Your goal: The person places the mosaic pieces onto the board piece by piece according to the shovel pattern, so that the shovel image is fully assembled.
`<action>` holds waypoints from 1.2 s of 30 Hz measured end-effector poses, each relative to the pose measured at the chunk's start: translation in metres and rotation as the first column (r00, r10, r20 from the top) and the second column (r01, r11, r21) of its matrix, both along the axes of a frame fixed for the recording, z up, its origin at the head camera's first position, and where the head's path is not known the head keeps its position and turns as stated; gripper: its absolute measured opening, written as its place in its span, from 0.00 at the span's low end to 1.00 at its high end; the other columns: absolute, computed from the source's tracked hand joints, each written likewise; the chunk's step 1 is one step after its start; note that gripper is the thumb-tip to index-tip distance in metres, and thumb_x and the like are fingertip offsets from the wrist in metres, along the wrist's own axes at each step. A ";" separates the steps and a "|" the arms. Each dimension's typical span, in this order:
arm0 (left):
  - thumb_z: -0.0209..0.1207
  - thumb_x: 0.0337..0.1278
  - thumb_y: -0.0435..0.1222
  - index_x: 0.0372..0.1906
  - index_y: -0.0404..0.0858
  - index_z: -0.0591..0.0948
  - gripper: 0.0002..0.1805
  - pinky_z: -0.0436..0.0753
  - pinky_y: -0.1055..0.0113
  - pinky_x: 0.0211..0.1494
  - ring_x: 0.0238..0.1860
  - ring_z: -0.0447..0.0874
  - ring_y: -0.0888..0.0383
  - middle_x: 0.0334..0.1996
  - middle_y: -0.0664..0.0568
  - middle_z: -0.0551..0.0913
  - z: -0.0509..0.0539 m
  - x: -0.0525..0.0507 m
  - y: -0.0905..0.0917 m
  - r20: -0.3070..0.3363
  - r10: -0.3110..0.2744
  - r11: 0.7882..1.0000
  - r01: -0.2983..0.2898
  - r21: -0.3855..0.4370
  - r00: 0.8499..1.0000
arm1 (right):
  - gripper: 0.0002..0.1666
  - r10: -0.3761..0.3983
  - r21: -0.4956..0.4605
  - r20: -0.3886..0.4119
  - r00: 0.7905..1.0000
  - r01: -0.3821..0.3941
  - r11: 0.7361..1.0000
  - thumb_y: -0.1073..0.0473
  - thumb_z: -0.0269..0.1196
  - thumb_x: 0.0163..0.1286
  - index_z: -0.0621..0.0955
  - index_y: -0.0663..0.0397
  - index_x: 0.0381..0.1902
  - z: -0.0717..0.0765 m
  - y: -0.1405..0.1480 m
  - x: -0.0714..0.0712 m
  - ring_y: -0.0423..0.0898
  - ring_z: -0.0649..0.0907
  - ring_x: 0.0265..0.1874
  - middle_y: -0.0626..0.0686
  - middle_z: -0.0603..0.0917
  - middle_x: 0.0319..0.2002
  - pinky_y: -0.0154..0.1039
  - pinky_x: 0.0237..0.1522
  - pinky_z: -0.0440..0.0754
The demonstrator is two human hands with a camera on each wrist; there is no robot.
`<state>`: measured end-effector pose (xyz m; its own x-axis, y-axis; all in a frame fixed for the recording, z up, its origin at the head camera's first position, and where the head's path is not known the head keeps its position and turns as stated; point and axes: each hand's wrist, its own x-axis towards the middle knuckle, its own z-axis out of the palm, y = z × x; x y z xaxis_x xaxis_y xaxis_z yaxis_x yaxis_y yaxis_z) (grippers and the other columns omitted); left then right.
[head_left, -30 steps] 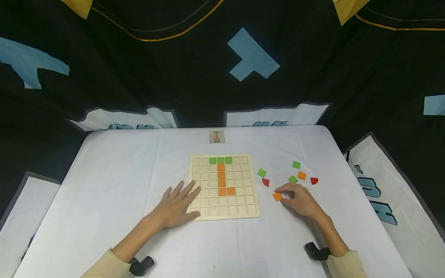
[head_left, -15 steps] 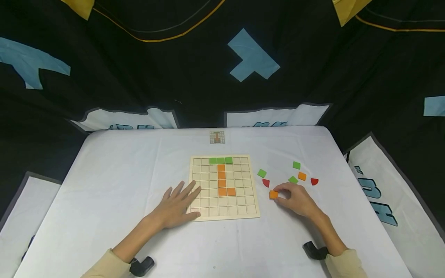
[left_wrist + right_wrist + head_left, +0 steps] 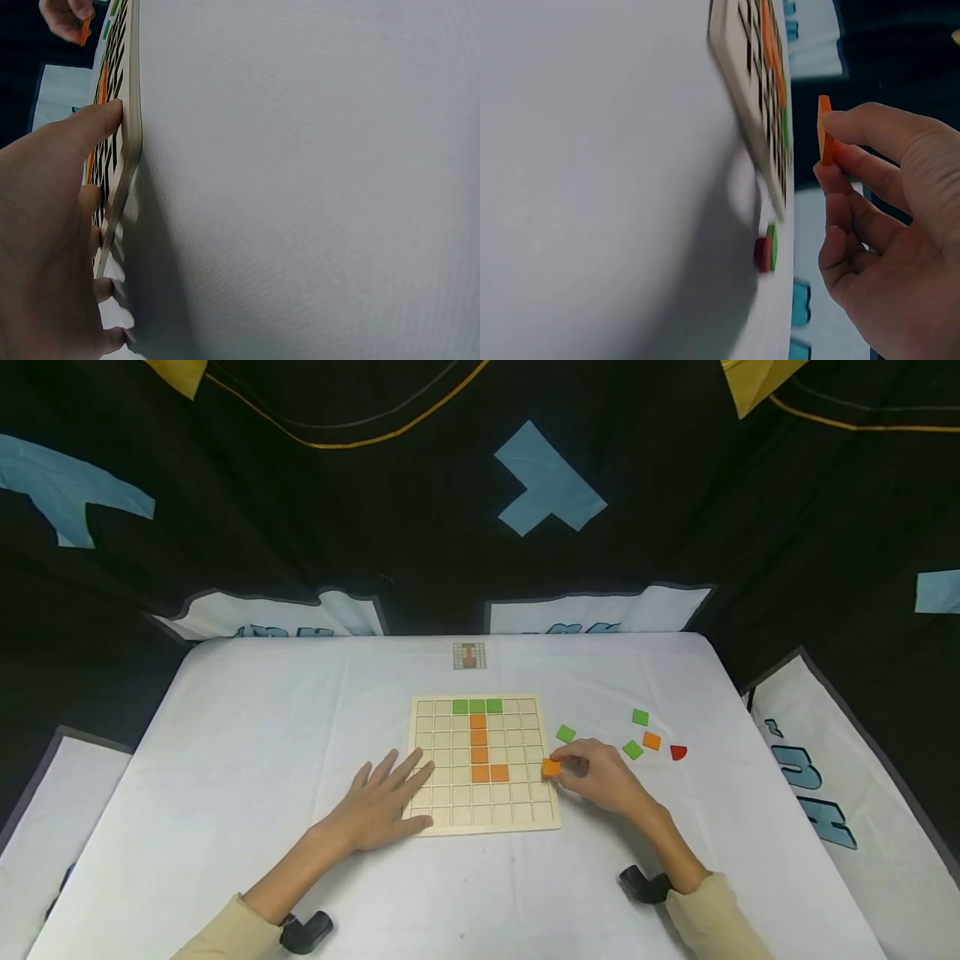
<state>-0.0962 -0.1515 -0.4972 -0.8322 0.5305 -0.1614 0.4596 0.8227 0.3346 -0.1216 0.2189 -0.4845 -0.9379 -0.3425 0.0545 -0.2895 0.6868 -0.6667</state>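
A wooden grid board (image 3: 450, 816) lies on the table in the head view. Three green tiles (image 3: 477, 706) sit in its far row. Several orange tiles (image 3: 478, 737) run down a column below them, with one more orange tile (image 3: 499, 773) right of the lowest. My left hand (image 3: 378, 806) rests with spread fingers over the board's left edge. Thumb and fingers of my right hand (image 3: 600, 777) pinch a square orange tile (image 3: 551, 767) above the board's right edge; the right wrist view shows this held tile (image 3: 825, 131) raised, edge-on.
Right of the board lie loose green tiles (image 3: 633, 749), an orange tile (image 3: 652, 741) and a red rounded piece (image 3: 678, 752). Another red piece (image 3: 761, 255) shows in the right wrist view, hidden in the head view. A small pattern card (image 3: 469, 656) lies beyond the board.
My right hand has carried the orange tile leftward from the loose pieces to the board's right edge, covering a red piece in the head view. My left hand stays put.
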 end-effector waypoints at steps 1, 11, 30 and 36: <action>0.53 0.67 0.61 0.79 0.43 0.60 0.43 0.47 0.30 0.70 0.76 0.43 0.34 0.79 0.44 0.51 0.000 0.000 0.000 0.001 -0.001 1.000 0.001 0.000 1.000 | 0.14 0.012 -0.004 -0.009 1.000 -0.012 1.000 0.63 0.71 0.59 0.88 0.55 0.45 0.001 -0.006 -0.001 0.47 0.81 0.43 0.46 0.87 0.42 0.48 0.49 0.79; 0.54 0.66 0.60 0.79 0.43 0.59 0.43 0.46 0.30 0.70 0.76 0.43 0.34 0.79 0.43 0.51 0.002 -0.001 0.001 0.011 -0.003 1.000 0.003 -0.003 1.000 | 0.14 0.133 -0.024 -0.026 0.991 -0.134 0.991 0.63 0.70 0.60 0.88 0.55 0.46 0.003 -0.058 -0.013 0.49 0.82 0.49 0.47 0.88 0.45 0.46 0.53 0.79; 0.54 0.66 0.60 0.79 0.43 0.59 0.43 0.47 0.30 0.70 0.76 0.43 0.34 0.79 0.44 0.51 0.002 -0.002 0.000 0.014 -0.005 1.000 0.005 -0.004 1.000 | 0.15 0.210 0.100 -0.014 0.978 -0.208 0.973 0.65 0.69 0.58 0.89 0.55 0.44 -0.007 -0.112 -0.017 0.43 0.76 0.35 0.46 0.87 0.38 0.35 0.38 0.75; 0.54 0.66 0.60 0.79 0.44 0.59 0.43 0.47 0.30 0.70 0.76 0.43 0.34 0.79 0.44 0.51 0.001 -0.001 0.000 0.012 -0.006 1.000 0.006 -0.005 1.000 | 0.14 0.182 0.128 -0.019 0.983 -0.178 0.976 0.65 0.70 0.58 0.89 0.56 0.44 -0.010 -0.118 -0.016 0.43 0.74 0.33 0.47 0.87 0.38 0.34 0.34 0.74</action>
